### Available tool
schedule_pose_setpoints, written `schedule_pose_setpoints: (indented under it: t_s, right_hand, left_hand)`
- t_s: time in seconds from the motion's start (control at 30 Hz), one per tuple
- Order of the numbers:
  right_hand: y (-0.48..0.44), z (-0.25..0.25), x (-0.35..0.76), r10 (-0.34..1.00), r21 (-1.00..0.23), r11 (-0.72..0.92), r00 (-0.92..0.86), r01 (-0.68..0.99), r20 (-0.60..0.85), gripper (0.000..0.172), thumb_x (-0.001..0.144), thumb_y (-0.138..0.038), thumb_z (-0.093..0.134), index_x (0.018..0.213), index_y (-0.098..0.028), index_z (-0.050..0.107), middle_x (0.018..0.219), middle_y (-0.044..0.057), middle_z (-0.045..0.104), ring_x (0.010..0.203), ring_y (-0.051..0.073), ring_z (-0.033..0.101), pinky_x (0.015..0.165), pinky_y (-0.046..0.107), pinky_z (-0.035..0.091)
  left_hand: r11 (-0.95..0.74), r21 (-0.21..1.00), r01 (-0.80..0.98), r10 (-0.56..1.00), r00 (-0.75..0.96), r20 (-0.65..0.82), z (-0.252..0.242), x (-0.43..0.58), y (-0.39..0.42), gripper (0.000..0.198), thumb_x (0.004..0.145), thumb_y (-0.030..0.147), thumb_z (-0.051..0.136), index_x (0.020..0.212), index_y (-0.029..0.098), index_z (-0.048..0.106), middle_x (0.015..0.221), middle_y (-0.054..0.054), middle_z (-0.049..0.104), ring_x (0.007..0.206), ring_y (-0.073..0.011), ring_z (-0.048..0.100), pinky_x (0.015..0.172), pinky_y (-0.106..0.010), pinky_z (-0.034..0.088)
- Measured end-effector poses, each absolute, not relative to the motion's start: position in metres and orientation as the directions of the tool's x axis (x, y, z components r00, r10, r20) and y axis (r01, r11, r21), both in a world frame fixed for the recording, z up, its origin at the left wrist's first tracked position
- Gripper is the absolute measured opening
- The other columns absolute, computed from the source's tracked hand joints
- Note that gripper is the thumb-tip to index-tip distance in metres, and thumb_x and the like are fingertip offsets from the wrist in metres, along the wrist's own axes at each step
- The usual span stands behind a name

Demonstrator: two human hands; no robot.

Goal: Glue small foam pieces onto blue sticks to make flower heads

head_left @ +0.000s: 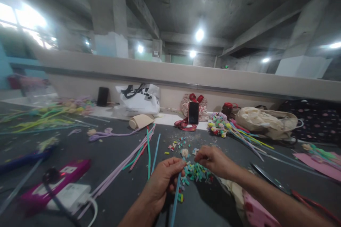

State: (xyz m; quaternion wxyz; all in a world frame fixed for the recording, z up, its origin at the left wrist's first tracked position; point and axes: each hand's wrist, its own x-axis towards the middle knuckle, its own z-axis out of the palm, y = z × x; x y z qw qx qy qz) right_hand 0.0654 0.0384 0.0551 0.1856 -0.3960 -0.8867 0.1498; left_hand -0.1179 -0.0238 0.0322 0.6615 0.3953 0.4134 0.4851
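My left hand (165,175) is closed around a thin light-blue stem (176,198), which slants down toward the bottom edge. A small cream flower-like head (184,153) shows just above its thumb and index finger, seemingly at the stem's top. To the right, my right hand (214,161) hovers with its fingers curled together close to that head. Whatever its fingertips may hold is hidden. Beneath and between both hands lies a pile of small cut pieces (198,172), mostly teal, with some yellow and red. More small pieces (177,145) are scattered beyond.
Lilac strips (125,159) and teal strips (148,152) lie left of my hands. Scissors (269,177) rest at right, near my forearm. A magenta power strip (57,184) is front left. A phone (193,112) stands at the back beside a flower bunch (218,125) and white bag (140,101).
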Motion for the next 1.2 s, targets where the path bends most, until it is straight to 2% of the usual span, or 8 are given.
schedule_pose_setpoints:
  t_s: [0.2, 0.4, 0.6, 0.87, 1.2]
  right_hand:
    - [0.012, 0.043, 0.087, 0.831, -0.667, 0.503, -0.519, 0.550, 0.199, 0.020, 0.065, -0.006, 0.048, 0.076, -0.015, 0.062, 0.068, -0.001, 0.058, 0.060, 0.010, 0.053, 0.054, 0.017, 0.038]
    - [-0.010, 0.043, 0.099, 0.903, -0.794, 0.382, -0.375, 0.474, 0.210, 0.007, 0.069, -0.013, 0.049, 0.065, -0.014, 0.055, 0.052, -0.005, 0.049, 0.049, 0.008, 0.044, 0.047, 0.017, 0.033]
    - [-0.022, 0.052, 0.111, 0.930, -0.836, 0.339, -0.287, 0.430, 0.230, 0.009, 0.070, -0.017, 0.051, 0.062, -0.015, 0.052, 0.050, -0.006, 0.046, 0.047, 0.008, 0.042, 0.047, 0.018, 0.032]
    - [-0.011, 0.051, 0.119, 0.934, -0.845, 0.330, -0.276, 0.422, 0.227, 0.010, 0.072, -0.019, 0.050, 0.063, -0.016, 0.053, 0.051, -0.005, 0.046, 0.047, 0.008, 0.043, 0.046, 0.018, 0.033]
    - [-0.011, 0.049, 0.109, 0.946, -0.844, 0.310, -0.233, 0.438, 0.227, 0.012, 0.072, -0.019, 0.050, 0.062, -0.016, 0.056, 0.049, -0.005, 0.048, 0.044, 0.008, 0.045, 0.045, 0.018, 0.033]
  left_hand:
    - [0.235, 0.931, -0.280, 0.963, 0.198, -0.184, 0.028, -0.105, -0.025, 0.031, 0.058, 0.040, 0.066, 0.057, 0.014, 0.049, 0.042, 0.008, 0.046, 0.030, 0.0008, 0.027, 0.033, -0.013, 0.012]
    - [0.234, 0.945, -0.229, 0.957, 0.225, -0.182, 0.046, -0.084, -0.023, 0.032, 0.054, 0.041, 0.068, 0.057, 0.015, 0.049, 0.041, 0.008, 0.044, 0.030, 0.0008, 0.027, 0.033, -0.014, 0.012]
    - [0.242, 0.939, -0.245, 0.940, 0.298, -0.164, 0.053, -0.057, -0.007, 0.029, 0.056, 0.038, 0.068, 0.061, 0.015, 0.051, 0.046, 0.007, 0.048, 0.032, 0.0000, 0.031, 0.033, -0.013, 0.015]
    - [0.253, 0.942, -0.220, 0.949, 0.248, -0.197, 0.030, -0.044, -0.001, 0.032, 0.058, 0.041, 0.066, 0.067, 0.013, 0.055, 0.049, 0.005, 0.052, 0.032, 0.0000, 0.032, 0.032, -0.013, 0.016]
    - [0.272, 0.932, -0.240, 0.937, 0.287, -0.199, 0.030, -0.041, -0.006, 0.030, 0.059, 0.040, 0.066, 0.061, 0.013, 0.054, 0.050, 0.004, 0.051, 0.035, -0.0006, 0.033, 0.033, -0.013, 0.018]
